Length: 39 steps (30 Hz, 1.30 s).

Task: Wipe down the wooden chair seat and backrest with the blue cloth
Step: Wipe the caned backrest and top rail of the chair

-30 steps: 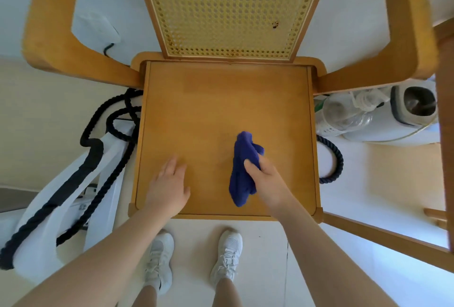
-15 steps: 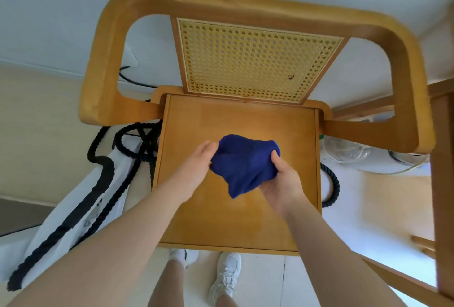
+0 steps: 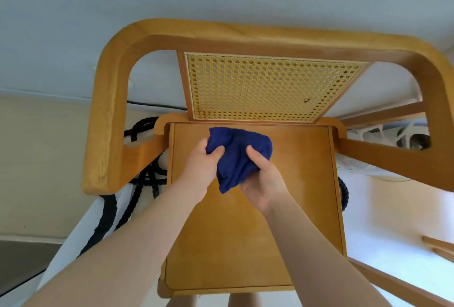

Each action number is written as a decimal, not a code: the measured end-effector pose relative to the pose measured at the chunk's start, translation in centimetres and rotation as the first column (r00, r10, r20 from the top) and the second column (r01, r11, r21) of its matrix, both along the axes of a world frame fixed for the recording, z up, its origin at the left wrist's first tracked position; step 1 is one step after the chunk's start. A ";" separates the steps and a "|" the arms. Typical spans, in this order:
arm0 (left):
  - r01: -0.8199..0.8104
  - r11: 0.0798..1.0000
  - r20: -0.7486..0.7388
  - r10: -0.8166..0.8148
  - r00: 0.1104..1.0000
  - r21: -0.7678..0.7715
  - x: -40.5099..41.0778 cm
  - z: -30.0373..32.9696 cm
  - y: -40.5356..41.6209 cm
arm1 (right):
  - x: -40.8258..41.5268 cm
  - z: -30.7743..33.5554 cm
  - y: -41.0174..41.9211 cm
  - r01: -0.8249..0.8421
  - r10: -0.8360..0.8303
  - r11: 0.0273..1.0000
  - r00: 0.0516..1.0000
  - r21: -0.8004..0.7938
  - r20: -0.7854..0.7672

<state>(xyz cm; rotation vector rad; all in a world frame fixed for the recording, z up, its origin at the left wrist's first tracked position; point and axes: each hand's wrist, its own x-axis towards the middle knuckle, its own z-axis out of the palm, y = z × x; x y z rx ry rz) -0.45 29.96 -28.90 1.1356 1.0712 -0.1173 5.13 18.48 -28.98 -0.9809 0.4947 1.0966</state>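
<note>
The blue cloth (image 3: 239, 156) is bunched up and held in the air above the back half of the wooden chair seat (image 3: 302, 198). My left hand (image 3: 202, 171) grips its left side with the thumb curled over the fabric. My right hand (image 3: 264, 183) grips its right side from below, thumb on top. The cane backrest panel (image 3: 267, 88) rises just behind the cloth, framed by the curved wooden top rail and armrests (image 3: 245, 34).
A white bag with thick black rope handles (image 3: 108, 208) lies on the floor left of the chair. White plastic items (image 3: 383, 139) sit to the right behind the armrest. A wooden table leg (image 3: 403, 284) runs along the lower right. A white wall stands behind.
The cloth went from lying on the seat under my right hand to being lifted and held in both hands. My view has tilted up toward the backrest.
</note>
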 end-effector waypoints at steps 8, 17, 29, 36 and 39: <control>0.276 0.430 -0.123 -0.350 0.929 0.859 3.4 4.4 4.5 | 6.4 0.5 4.0 0.110 -0.131 0.912 0.991 -0.395 -0.027; 0.504 -0.224 -0.545 -0.196 0.815 0.834 5.4 9.5 12.3 | 9.3 3.0 10.3 0.226 -0.030 0.792 0.942 -0.567 0.334; 0.397 -0.198 -0.439 -0.260 0.860 0.896 4.8 7.2 14.9 | 3.9 2.6 18.1 0.131 0.001 0.821 0.973 -0.555 0.230; 0.368 -0.190 -0.411 -0.296 0.863 0.910 4.6 7.2 15.2 | 5.6 0.2 15.3 0.407 -0.014 0.676 0.840 -0.615 0.542; 0.374 -0.232 -0.431 -0.300 0.851 0.898 4.5 7.1 15.0 | 3.3 -2.4 16.4 0.302 0.063 0.692 0.879 -0.656 0.472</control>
